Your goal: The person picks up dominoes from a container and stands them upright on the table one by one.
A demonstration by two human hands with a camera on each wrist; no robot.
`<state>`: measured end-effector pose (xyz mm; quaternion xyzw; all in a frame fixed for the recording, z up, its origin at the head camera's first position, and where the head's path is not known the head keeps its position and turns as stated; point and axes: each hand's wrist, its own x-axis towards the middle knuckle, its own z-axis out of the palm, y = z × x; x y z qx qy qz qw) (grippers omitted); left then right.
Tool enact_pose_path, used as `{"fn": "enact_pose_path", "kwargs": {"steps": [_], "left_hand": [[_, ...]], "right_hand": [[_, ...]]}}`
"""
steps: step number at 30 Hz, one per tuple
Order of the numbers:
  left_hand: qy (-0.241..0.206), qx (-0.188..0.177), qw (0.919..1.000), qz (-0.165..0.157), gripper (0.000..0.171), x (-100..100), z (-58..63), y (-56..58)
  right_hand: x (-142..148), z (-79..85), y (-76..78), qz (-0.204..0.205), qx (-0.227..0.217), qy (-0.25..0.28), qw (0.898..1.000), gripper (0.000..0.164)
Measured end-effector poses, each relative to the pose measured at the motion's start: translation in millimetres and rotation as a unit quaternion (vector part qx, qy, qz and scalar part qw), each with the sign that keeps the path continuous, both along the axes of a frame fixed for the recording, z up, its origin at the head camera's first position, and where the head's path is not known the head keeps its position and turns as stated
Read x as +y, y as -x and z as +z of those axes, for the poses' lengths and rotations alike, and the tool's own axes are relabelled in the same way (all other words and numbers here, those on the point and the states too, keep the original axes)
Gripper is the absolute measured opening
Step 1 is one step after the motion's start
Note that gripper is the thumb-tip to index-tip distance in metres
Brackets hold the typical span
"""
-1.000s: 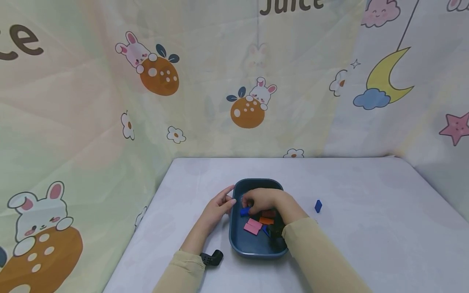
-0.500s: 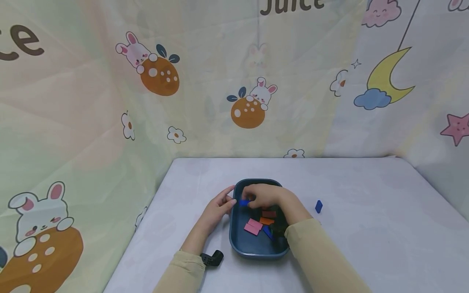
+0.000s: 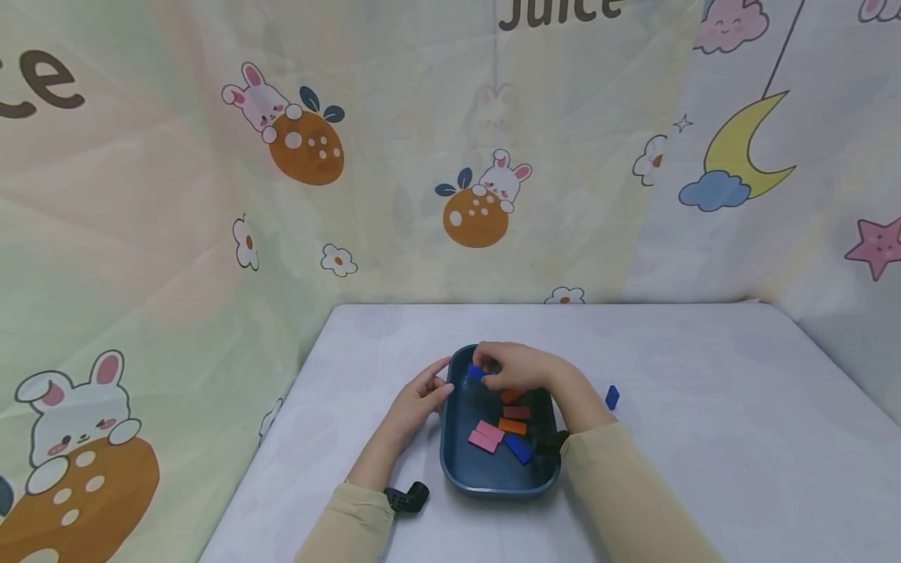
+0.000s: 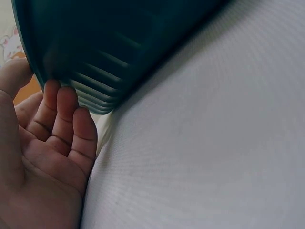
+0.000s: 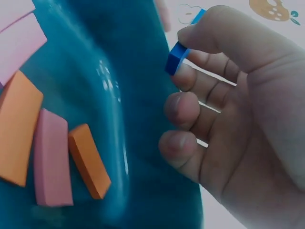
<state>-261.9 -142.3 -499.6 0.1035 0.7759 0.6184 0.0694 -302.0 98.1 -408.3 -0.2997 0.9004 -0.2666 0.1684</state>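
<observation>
A dark blue tray stands on the table. My right hand is over its far end and pinches a small blue block between thumb and fingers, near the far wall in the right wrist view. At the tray's left side, my left hand touches the rim and outer wall with relaxed fingers; its fingertips show against the ribbed wall. Inside lie two pink blocks, an orange block, a reddish block, another orange block and a flat blue block.
A separate blue block stands on the white tabletop, right of the tray. Printed cloth walls close off the back and sides. Each wrist wears a black device, the left one just left of the tray.
My right hand has moved from the middle of the tray toward its far end, carrying the blue block along. More of the blocks inside now show. My left hand has stayed in place.
</observation>
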Motion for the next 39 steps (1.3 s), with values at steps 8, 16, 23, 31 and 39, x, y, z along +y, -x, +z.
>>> {"fn": "enact_pose_path", "kwargs": {"steps": [8,16,23,31,39], "left_hand": [[-0.001,-0.001,1.0000,0.003,0.055,1,0.1,-0.5],[0.005,0.000,0.9999,0.011,0.052,1,2.4,-2.1],[0.008,-0.002,0.9999,0.013,0.052,2,2.4,-2.2],[0.004,0.000,0.9999,0.010,0.051,3,2.8,-1.8],[0.005,-0.003,0.9999,0.010,0.051,3,3.2,-1.9]], "right_hand": [[19,12.9,-7.2,-0.003,0.020,0.036,0.999,0.024],[36,20.3,-9.9,0.009,0.049,0.060,0.997,0.024],[54,29.0,-17.0,-0.020,0.046,0.088,0.995,0.023],[86,33.9,-25.2,-0.051,0.069,0.086,0.993,0.026],[122,31.7,-34.7,-0.086,0.068,0.094,0.990,0.028]]}}
